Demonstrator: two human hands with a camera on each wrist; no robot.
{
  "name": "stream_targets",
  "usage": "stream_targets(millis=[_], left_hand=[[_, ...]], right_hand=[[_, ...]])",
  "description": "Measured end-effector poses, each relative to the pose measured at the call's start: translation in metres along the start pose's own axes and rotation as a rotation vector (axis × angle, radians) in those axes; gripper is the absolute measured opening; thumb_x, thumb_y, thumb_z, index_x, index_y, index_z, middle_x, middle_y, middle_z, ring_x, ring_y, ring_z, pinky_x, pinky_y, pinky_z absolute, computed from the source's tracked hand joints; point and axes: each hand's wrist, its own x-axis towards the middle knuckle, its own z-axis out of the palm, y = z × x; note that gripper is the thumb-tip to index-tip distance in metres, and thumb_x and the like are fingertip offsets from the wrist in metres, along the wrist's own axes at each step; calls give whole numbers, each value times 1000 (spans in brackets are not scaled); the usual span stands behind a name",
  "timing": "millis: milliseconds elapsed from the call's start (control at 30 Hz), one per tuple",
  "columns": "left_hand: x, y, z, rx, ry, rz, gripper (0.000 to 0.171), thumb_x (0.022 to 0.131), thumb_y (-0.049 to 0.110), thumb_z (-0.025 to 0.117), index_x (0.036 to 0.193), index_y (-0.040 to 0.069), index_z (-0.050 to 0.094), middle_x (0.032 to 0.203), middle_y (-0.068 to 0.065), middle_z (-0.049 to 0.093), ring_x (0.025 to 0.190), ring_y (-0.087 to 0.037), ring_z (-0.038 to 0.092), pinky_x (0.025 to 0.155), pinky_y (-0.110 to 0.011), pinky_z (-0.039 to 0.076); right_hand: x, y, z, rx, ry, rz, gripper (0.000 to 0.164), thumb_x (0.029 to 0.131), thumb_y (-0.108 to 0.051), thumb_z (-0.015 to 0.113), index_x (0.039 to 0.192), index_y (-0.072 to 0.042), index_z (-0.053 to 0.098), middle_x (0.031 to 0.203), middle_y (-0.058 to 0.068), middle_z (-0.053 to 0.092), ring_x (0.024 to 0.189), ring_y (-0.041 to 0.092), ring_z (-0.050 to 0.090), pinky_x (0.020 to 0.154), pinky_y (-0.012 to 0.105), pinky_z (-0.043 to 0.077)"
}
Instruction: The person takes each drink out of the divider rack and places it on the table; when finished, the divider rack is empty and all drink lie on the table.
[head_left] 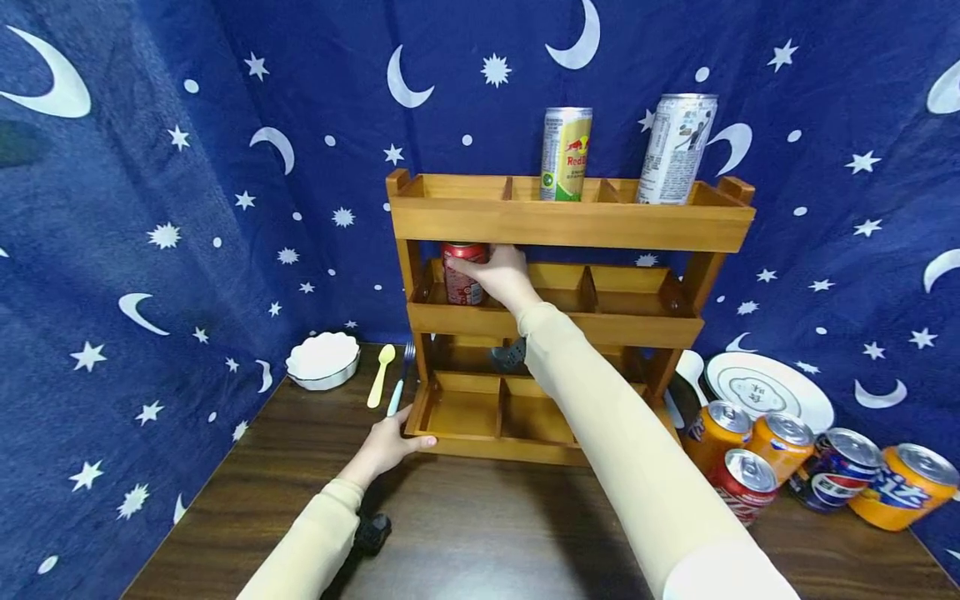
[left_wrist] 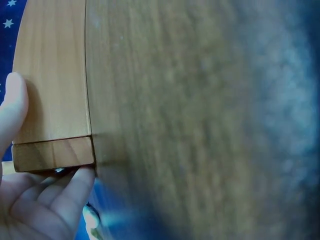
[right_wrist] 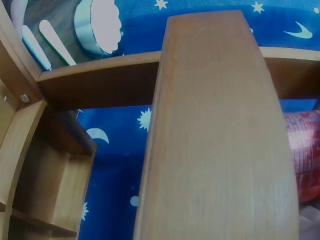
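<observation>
My right hand (head_left: 506,277) holds a red soda can (head_left: 462,287) at the left end of the middle tier of a wooden three-tier rack (head_left: 555,225). The can stands upright behind the tier's front board, its top partly hidden by the tier above. In the right wrist view, only part of the red can (right_wrist: 305,150) shows beside a wooden board. My left hand (head_left: 384,446) grips the rack's lower left corner, thumb on the front board and fingers round the end. On the top tier stand a Red Bull can (head_left: 567,158) and a tall white can (head_left: 677,150).
Right of the rack stand orange Fanta cans (head_left: 907,483), a Pepsi can (head_left: 836,471) and a red cola can (head_left: 742,483), near a white plate (head_left: 795,379). At the left lie a white scalloped dish (head_left: 322,375), a yellow spoon (head_left: 380,379) and a fork (head_left: 405,375).
</observation>
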Motion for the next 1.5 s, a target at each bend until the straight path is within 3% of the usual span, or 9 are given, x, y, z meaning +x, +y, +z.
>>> stream_targets(millis=[300, 533, 800, 933, 1233, 1500], left_hand=[[2, 4, -2, 9, 18, 17, 83, 67, 45, 69, 134, 8, 37, 119, -15, 56, 109, -31, 52, 89, -45, 41], [2, 0, 1, 5, 11, 2, 84, 67, 47, 69, 134, 9, 36, 121, -15, 55, 113, -32, 49, 92, -46, 38], [1, 1, 1, 4, 8, 4, 85, 66, 49, 67, 135, 9, 36, 120, -16, 55, 110, -31, 51, 89, -45, 40], [2, -1, 1, 3, 11, 10, 86, 66, 50, 68, 134, 9, 36, 118, -15, 57, 108, -30, 53, 88, -45, 41], [2, -1, 2, 6, -3, -7, 87, 66, 50, 68, 135, 9, 34, 120, -16, 55, 112, -33, 49, 91, -46, 38], [3, -2, 1, 23, -4, -6, 88, 66, 53, 66, 135, 9, 34, 121, -17, 54, 112, -34, 49, 91, -47, 38]], right_hand=[[-1, -2, 3, 40, 60, -42, 51, 68, -45, 70, 111, -21, 55, 105, -4, 62, 95, 10, 58, 82, 23, 46], [-11, 1, 4, -3, 131, -116, 49, 67, -49, 69, 106, -21, 59, 99, -7, 65, 88, 6, 61, 76, 19, 47], [-28, 7, 3, 168, 175, -176, 64, 65, -45, 72, 116, -13, 49, 111, 0, 60, 100, 5, 58, 81, 18, 46], [-37, 11, 3, 195, 209, -263, 66, 65, -41, 74, 115, -9, 46, 115, 5, 56, 106, 9, 55, 86, 24, 45], [-56, 19, 4, 195, 330, -489, 65, 65, -29, 76, 120, -10, 45, 117, 7, 52, 110, 12, 53, 85, 22, 45], [-77, 6, -19, 263, 425, -688, 68, 63, -12, 77, 121, -1, 44, 122, 10, 50, 108, 17, 55, 84, 25, 47]])
